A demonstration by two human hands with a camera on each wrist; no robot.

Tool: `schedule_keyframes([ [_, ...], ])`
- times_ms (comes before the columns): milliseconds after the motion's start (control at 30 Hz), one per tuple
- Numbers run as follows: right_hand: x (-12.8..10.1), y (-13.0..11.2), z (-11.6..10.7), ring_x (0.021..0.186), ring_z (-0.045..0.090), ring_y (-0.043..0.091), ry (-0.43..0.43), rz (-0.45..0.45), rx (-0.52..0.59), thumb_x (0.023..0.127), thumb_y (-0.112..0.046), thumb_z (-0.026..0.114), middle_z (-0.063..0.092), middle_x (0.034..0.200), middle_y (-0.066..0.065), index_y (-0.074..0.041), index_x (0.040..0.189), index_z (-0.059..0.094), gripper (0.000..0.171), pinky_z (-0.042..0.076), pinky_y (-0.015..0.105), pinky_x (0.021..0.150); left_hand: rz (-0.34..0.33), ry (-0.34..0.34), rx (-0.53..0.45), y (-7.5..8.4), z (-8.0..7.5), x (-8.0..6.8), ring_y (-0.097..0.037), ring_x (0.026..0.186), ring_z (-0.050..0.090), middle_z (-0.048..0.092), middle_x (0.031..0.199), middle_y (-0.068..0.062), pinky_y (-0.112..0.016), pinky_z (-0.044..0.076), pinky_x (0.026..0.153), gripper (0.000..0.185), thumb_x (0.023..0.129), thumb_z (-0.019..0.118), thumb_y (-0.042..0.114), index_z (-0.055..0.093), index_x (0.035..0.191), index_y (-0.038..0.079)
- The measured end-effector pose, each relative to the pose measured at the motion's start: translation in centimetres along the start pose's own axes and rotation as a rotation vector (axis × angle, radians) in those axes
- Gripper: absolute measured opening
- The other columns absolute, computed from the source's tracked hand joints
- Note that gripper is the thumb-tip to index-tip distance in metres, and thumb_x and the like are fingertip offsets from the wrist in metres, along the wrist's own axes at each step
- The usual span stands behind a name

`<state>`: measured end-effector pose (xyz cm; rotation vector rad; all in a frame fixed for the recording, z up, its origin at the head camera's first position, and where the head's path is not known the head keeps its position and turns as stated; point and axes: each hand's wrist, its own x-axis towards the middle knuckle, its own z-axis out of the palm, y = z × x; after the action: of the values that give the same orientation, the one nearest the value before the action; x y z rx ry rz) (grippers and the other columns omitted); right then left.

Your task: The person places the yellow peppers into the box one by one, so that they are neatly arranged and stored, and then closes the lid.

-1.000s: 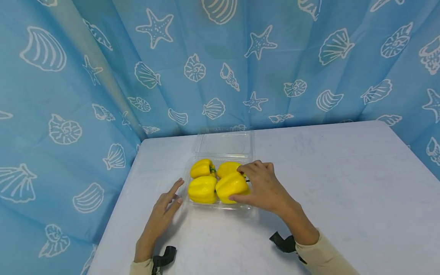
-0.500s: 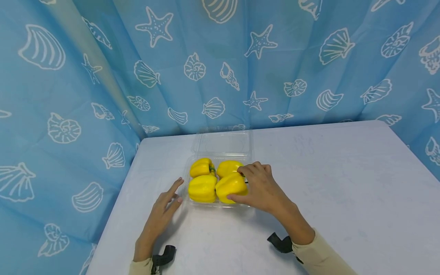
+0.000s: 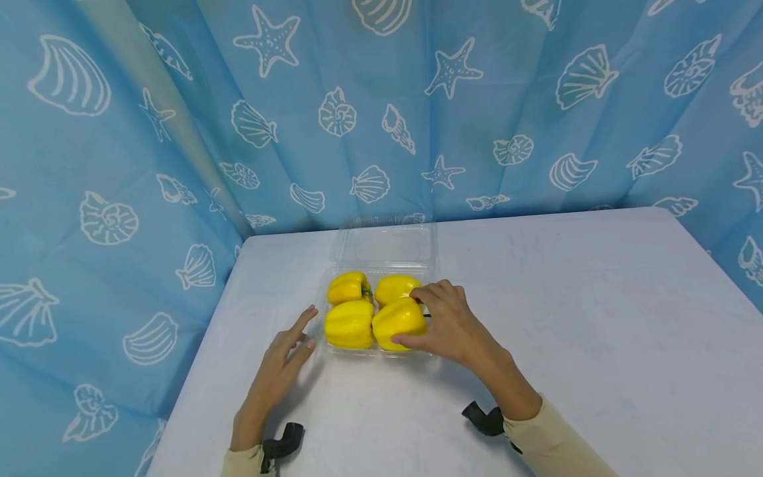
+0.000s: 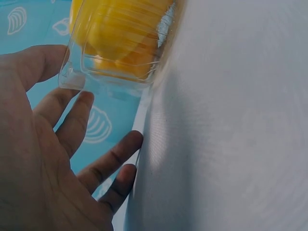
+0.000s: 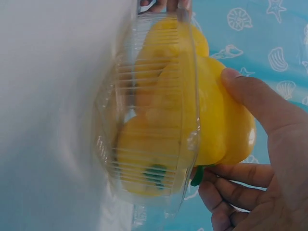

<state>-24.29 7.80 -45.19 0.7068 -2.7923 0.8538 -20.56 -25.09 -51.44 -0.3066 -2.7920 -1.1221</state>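
Note:
Several yellow bell peppers sit in a clear plastic clamshell container (image 3: 381, 353) with its lid folded back. My right hand (image 3: 451, 324) holds the front right bell pepper (image 3: 398, 324) between thumb and fingers. In the right wrist view, the thumb presses on this pepper (image 5: 211, 110), which rises above the rim, and fingers lie near its green stem (image 5: 197, 176). To its left sits another bell pepper (image 3: 350, 325), with more behind. My left hand (image 3: 279, 368) lies beside the container's left side, fingers spread. In the left wrist view, its fingertips are right at the rim (image 4: 72, 79).
The transparent lid (image 3: 384, 245) lies back toward the far table edge. A white cloth covers the table (image 3: 566, 318). A blue curtain (image 3: 477, 112) with shell and starfish prints hangs behind and to the left. Black mounts (image 3: 484, 420) are worn on both wrists.
The hands and the peppers stay almost in place, and the right hand keeps its hold on the front right pepper. The head view shifts slightly.

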Motion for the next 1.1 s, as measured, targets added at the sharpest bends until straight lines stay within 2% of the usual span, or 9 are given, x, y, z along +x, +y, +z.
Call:
schedule_keyframes([
  [433, -0.1, 0.1, 0.4, 0.112, 0.048, 0.028, 0.019, -0.041, 0.001, 0.071, -0.056, 0.084, 0.062, 0.120, 0.012, -0.001, 0.122, 0.065, 0.078, 0.034, 0.049, 0.097, 0.014, 0.001, 0.003, -0.2, -0.1, 0.1, -0.021, 0.110, 0.053, 0.047, 0.151, 0.005, -0.053, 0.042, 0.094, 0.055, 0.104, 0.054, 0.030, 0.036, 0.155, 0.037],
  [667, 0.0, -0.3, 0.6, 0.111, 0.047, 0.029, 0.006, -0.010, -0.045, 0.069, -0.056, 0.086, 0.061, 0.119, 0.014, 0.001, 0.121, 0.065, 0.080, 0.035, 0.048, 0.095, 0.015, 0.000, -0.007, -0.2, -0.1, 0.1, -0.021, 0.110, 0.053, 0.048, 0.151, 0.005, -0.053, 0.042, 0.093, 0.054, 0.104, 0.054, 0.032, 0.037, 0.155, 0.036],
  [833, -0.1, -0.7, 1.0, 0.110, 0.047, 0.031, -0.027, 0.006, -0.096, 0.069, -0.055, 0.087, 0.060, 0.119, 0.016, 0.003, 0.124, 0.063, 0.084, 0.035, 0.048, 0.095, -0.009, -0.002, -0.006, -0.2, 0.1, -0.1, -0.021, 0.110, 0.053, 0.046, 0.152, 0.005, -0.053, 0.042, 0.092, 0.055, 0.104, 0.054, 0.030, 0.036, 0.155, 0.036],
  [1100, -0.2, -0.4, 1.1, 0.110, 0.047, 0.030, -0.012, 0.008, -0.059, 0.067, -0.052, 0.089, 0.060, 0.119, 0.016, 0.003, 0.125, 0.062, 0.084, 0.035, 0.048, 0.096, -0.020, -0.007, -0.008, 0.0, -0.1, 0.0, -0.022, 0.110, 0.052, 0.047, 0.151, 0.006, -0.054, 0.042, 0.092, 0.055, 0.104, 0.053, 0.034, 0.034, 0.155, 0.040],
])
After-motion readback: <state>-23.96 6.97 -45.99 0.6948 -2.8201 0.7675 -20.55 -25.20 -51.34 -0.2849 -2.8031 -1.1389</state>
